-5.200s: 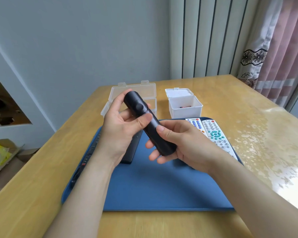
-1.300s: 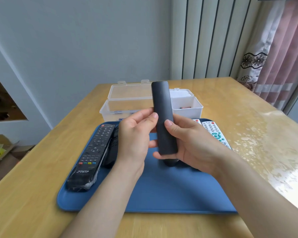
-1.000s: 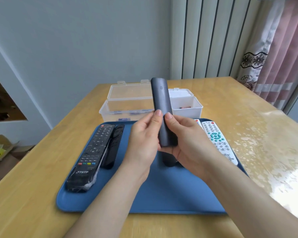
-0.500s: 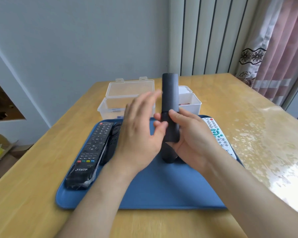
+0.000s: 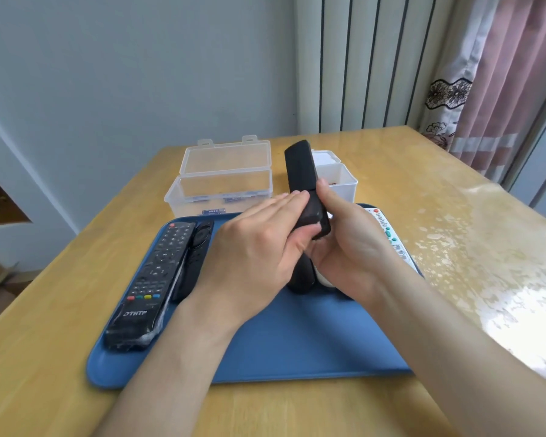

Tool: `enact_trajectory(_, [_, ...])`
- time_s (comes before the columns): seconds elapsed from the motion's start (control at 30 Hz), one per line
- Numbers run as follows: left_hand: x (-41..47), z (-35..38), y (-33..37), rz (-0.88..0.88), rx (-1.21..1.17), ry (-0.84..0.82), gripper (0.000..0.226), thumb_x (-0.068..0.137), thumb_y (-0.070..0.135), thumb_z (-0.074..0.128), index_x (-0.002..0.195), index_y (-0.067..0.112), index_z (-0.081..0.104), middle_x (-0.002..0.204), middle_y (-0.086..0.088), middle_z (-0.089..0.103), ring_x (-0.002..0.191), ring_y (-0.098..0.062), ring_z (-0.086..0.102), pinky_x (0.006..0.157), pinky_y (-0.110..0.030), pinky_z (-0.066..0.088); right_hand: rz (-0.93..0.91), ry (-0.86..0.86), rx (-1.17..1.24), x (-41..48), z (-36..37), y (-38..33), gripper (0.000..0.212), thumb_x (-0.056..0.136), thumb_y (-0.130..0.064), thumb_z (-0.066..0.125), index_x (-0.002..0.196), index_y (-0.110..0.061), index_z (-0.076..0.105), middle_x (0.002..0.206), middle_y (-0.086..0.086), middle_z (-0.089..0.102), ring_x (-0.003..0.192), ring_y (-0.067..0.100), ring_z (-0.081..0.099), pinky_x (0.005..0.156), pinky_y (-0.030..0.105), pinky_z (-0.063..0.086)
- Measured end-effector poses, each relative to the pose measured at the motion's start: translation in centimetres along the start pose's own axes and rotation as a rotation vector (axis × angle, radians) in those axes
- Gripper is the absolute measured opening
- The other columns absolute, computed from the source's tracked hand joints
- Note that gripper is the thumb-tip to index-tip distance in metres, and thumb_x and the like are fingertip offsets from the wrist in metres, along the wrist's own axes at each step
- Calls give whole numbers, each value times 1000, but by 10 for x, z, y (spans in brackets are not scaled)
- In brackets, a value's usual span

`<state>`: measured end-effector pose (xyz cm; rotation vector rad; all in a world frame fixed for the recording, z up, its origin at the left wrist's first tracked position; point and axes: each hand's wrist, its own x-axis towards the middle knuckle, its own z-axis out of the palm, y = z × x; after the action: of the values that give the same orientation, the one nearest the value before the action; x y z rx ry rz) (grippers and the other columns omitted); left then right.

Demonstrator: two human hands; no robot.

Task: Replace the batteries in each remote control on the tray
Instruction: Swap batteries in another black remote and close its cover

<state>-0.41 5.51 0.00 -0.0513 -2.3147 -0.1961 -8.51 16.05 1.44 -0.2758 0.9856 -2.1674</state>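
Above the blue tray (image 5: pixel 297 345), both hands hold a slim black remote (image 5: pixel 301 275), its end pointing away from me. Its back cover (image 5: pixel 300 171) sits shifted up and tilted off the body. My left hand (image 5: pixel 259 247) pinches the cover's lower part between flat fingers and thumb. My right hand (image 5: pixel 347 244) wraps the remote body from the right, thumb on the cover's edge. The battery bay is hidden. On the tray lie a black wrapped remote (image 5: pixel 148 279), a slim black remote (image 5: pixel 193 260) and a white remote (image 5: pixel 391 244).
Behind the tray stand an open clear plastic box (image 5: pixel 224 184) and a small white open box (image 5: pixel 341 181). A battery (image 5: pixel 214 211) lies in front of the clear box. The wooden table (image 5: pixel 454 216) reaches a wall and curtain at the back.
The left hand, open beside the remote half a second ago, has closed onto the back cover. The cover has slid up and tilted away from the body. The right hand's grip is unchanged.
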Motion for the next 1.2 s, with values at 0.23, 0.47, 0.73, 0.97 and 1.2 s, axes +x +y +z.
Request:
enact_trajectory(0.23, [11,-17,-9,-355,-548,223,23,100,25,41,99,24,64,90,-8,65,83,-24,66,64,-36,57,14,-69,-211,-5,5,5,29,101,-34,50,103,-12,68,85,6,72,67,15,70,54,24,54])
enact_trajectory(0.47, [6,-51,-25,-420,-775,-532,16,96,3,54,96,7,69,69,5,67,58,-9,55,58,-17,44,-5,-9,-336,-4,5,10,19,101,-22,52,94,-6,60,67,5,65,51,19,52,45,24,43])
enact_trajectory(0.73, [0,-47,-28,-431,-665,-960,10,88,16,69,94,18,77,91,7,75,91,-4,68,85,-19,51,98,-18,-125,-1,6,11,26,102,-20,42,107,0,59,83,12,70,65,22,60,62,32,50])
enact_trajectory(0.97, [0,-42,-36,-534,-658,-400,14,87,15,68,82,23,78,91,11,76,93,-2,67,87,-24,47,133,-29,-57,1,2,9,32,104,-21,40,104,3,62,88,13,72,67,20,64,64,28,51])
enact_trajectory(1.2, [4,-21,-20,-355,-476,30,16,77,23,70,93,26,71,90,15,64,90,-11,62,73,-24,51,201,-179,8,1,0,4,36,102,-19,40,127,0,57,105,13,68,91,22,65,75,33,58])
